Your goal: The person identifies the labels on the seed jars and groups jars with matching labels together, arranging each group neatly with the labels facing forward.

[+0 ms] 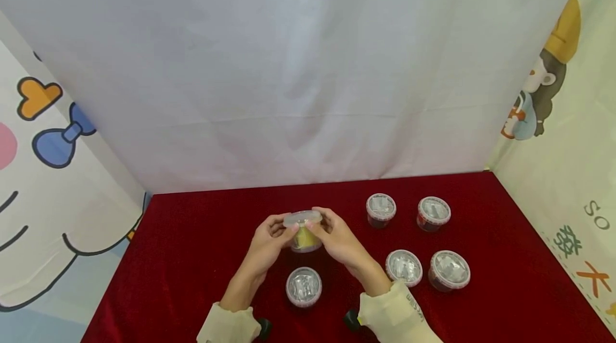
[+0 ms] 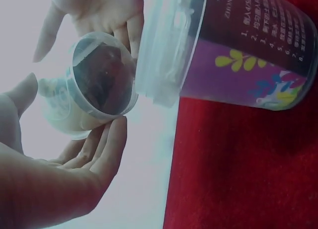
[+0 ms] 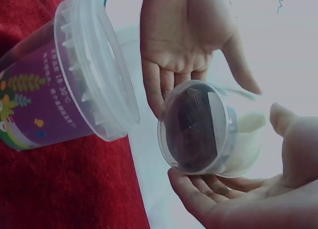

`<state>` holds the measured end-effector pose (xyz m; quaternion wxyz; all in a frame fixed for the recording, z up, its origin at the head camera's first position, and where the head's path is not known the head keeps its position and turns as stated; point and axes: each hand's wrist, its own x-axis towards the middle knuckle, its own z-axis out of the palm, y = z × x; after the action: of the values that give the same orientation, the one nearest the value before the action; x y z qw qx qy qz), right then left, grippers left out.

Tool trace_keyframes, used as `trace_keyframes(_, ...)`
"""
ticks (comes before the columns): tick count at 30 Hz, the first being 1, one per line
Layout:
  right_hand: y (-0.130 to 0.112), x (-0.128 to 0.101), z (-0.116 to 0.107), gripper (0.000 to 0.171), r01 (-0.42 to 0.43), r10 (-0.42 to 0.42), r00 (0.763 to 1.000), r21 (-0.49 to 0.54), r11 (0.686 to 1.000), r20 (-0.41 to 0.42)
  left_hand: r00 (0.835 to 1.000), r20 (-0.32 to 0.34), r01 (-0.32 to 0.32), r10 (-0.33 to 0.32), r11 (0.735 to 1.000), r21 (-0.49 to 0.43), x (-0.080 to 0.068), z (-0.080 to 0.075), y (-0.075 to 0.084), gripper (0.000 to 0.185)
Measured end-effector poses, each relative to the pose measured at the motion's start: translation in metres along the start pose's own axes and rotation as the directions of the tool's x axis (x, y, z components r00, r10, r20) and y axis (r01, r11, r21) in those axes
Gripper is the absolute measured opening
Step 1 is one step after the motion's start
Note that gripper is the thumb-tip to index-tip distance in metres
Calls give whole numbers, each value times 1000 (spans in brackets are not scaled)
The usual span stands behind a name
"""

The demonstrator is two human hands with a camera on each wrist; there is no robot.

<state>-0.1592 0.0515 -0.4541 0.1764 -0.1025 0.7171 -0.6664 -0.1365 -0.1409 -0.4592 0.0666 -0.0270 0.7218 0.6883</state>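
Note:
A small clear plastic cup (image 1: 303, 231) with a clear lid and pale yellow contents is held above the red cloth by both hands. My left hand (image 1: 271, 236) grips its left side and my right hand (image 1: 337, 236) its right side, fingertips at the lid rim. In the left wrist view the cup (image 2: 99, 85) lies between the left hand's (image 2: 84, 164) thumb and fingers, with the right hand (image 2: 104, 10) across from it. From the right wrist the cup (image 3: 198, 127) rests on the right hand's (image 3: 238, 194) fingers, the left hand (image 3: 184, 35) behind it.
A lidded cup (image 1: 303, 286) with a purple label (image 2: 238, 50) (image 3: 59, 80) stands on the red cloth (image 1: 192, 257) just below the hands. Several more lidded cups stand to the right, such as one (image 1: 381, 209) at the back and one (image 1: 449, 270) in front. White curtains surround the table.

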Motion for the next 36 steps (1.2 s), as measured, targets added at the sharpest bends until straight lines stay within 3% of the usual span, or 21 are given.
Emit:
trace_keyframes(4, -1, 0, -1, 57, 17, -16, 1000, -25, 1000, 24, 1000, -2, 10, -10, 1000, 21, -2, 1, 1, 50)
trace_keyframes(14, 0, -1, -9, 59, 7, -7, 997, -1, 1000, 78, 997, 75, 15, -13, 1000, -26, 2, -5, -3, 49)
trace_keyframes(20, -1, -1, -6, 60, 10, -12, 999, 40, 999, 50, 1000, 28, 6, -5, 1000, -4, 1, -3, -1, 50)
trace_keyframes(26, -1, -1, -3, 57, 18, -18, 999, -4, 1000, 28, 1000, -3, -5, 5, 999, 42, -1, 1, 1, 50)
trace_keyframes(36, 1, -1, -8, 60, 33, -33, 998, -11, 999, 60, 995, 97, 9, -11, 1000, 23, 2, -4, -1, 52)
